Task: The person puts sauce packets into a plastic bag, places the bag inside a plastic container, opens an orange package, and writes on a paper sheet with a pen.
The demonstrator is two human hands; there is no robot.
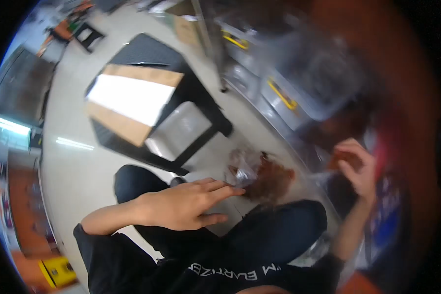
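My left hand (pixel 183 205) reaches over my lap with its fingers stretched out and apart, holding nothing. Just beyond its fingertips, a crumpled clear plastic bag (pixel 245 166) lies on the floor beside a blurred reddish-brown heap (pixel 272 179). Whether a fingertip touches the bag, I cannot tell. On the right, my right hand (pixel 357 166) is bent with thumb and fingers curled toward each other. A reddish-brown patch (pixel 335 160) shows at its fingers, too smeared to name. Near that hand stands a blurred clear plastic bin (pixel 323 105).
A dark stool (pixel 147 49) ahead of me carries a brown cardboard sheet (pixel 127 137) with a white panel. Rack shelving with yellow-handled clear bins (pixel 281 93) runs along the right. A small black stool (pixel 88 36) stands far left; a yellow box (pixel 58 272) sits lower left.
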